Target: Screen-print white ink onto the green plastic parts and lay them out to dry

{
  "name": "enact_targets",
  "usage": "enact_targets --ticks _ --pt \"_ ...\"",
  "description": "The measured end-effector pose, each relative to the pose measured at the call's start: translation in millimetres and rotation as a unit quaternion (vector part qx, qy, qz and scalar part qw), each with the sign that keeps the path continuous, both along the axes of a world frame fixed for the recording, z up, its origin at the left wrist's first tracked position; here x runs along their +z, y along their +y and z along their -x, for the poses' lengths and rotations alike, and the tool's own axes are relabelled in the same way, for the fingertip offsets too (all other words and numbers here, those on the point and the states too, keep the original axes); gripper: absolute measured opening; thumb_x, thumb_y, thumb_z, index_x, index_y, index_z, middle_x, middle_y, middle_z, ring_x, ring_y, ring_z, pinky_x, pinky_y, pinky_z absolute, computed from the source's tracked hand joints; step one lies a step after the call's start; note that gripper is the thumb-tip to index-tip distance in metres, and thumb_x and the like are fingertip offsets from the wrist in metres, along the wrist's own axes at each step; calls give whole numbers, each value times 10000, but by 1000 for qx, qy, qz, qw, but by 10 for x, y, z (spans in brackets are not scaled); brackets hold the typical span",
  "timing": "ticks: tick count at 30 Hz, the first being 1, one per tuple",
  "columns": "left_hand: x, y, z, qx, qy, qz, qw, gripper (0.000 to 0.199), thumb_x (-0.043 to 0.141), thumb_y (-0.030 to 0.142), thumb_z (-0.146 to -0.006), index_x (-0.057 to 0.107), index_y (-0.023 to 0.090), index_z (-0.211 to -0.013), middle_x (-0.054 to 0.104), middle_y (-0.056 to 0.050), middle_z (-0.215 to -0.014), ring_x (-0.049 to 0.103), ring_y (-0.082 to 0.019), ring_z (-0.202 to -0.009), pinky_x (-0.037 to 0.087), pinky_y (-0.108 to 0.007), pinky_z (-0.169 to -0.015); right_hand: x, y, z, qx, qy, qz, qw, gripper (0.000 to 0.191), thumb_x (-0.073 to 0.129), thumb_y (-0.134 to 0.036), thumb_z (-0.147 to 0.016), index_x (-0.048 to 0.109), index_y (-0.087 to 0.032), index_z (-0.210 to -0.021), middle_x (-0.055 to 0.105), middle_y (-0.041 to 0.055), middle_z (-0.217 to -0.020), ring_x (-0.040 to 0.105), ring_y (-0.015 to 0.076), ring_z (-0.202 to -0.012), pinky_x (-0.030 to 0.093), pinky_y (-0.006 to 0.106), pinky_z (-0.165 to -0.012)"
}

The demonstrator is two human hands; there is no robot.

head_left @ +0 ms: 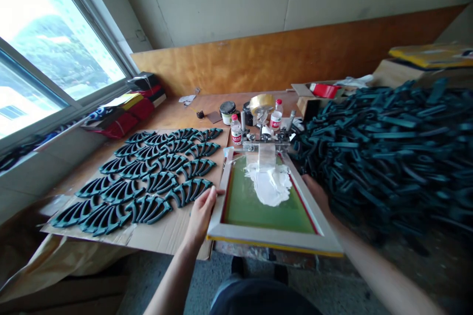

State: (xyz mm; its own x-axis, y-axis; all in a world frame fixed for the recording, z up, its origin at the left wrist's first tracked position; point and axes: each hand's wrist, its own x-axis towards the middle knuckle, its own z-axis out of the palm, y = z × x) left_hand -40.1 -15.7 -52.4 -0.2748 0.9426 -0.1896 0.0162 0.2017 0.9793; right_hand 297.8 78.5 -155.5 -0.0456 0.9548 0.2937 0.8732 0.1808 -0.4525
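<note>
A metal screen frame [273,238] with green mesh lies in front of me, held at its far edge by a metal clamp [266,145]. White paste [271,189] is spread over the upper part of the mesh. My left hand [203,209] is at the frame's left side, fingers bent together; what they hold, if anything, is hidden. At the right side, my right hand [316,192] is partly behind the frame's edge, its fingers mostly hidden. Curved dark green pieces [150,209] lie in rows on cardboard [170,236] to the left.
A large heap of dark green parts [388,157] covers the right side. Behind the frame stand two red-capped bottles [236,130], jars [228,113] and a tape roll [261,102]. Boxes [129,113] sit by the window at the left.
</note>
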Motion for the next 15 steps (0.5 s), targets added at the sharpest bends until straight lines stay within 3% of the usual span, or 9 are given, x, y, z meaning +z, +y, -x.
enact_targets --ticks 3,6,8,11,15 --pt "-538 -127 41 -44 39 55 997 614 680 526 -720 621 175 -1221 596 16 -631 540 -150 -589 400 -221 -548 340 294 -1 -17 46 -36 998 363 459 -400 -900 577 -147 -1132 639 121 -983 611 215 -789 503 346 -714" --pt "-893 -126 32 -61 133 67 987 680 620 428 -782 446 214 -1404 585 44 -614 537 -140 -568 370 -214 -563 657 477 357 91 -10 -58 994 558 655 -380 -787 504 -160 -1277 544 143 -1219 560 251 -1042 480 357 -859" --pt "-981 -105 23 -69 173 75 980 675 584 397 -806 404 227 -1433 586 47 -613 545 -148 -569 357 -218 -568 745 481 631 162 -100 -14 982 430 693 -294 -751 584 -177 -1151 580 116 -1142 540 261 -1060 466 353 -858" --pt "-972 -89 21 -74 174 88 978 650 583 402 -804 436 234 -1415 601 41 -635 546 -157 -565 353 -223 -572 667 297 824 219 -160 48 961 73 626 -192 -780 632 -185 -852 628 65 -867 567 222 -896 453 312 -771" --pt "-949 -95 34 -73 175 97 977 613 586 409 -800 486 230 -1378 616 30 -656 555 -160 -583 363 -225 -581 504 -84 640 351 -158 26 923 181 484 -66 -781 622 -180 -811 634 56 -838 548 201 -856 420 307 -777"
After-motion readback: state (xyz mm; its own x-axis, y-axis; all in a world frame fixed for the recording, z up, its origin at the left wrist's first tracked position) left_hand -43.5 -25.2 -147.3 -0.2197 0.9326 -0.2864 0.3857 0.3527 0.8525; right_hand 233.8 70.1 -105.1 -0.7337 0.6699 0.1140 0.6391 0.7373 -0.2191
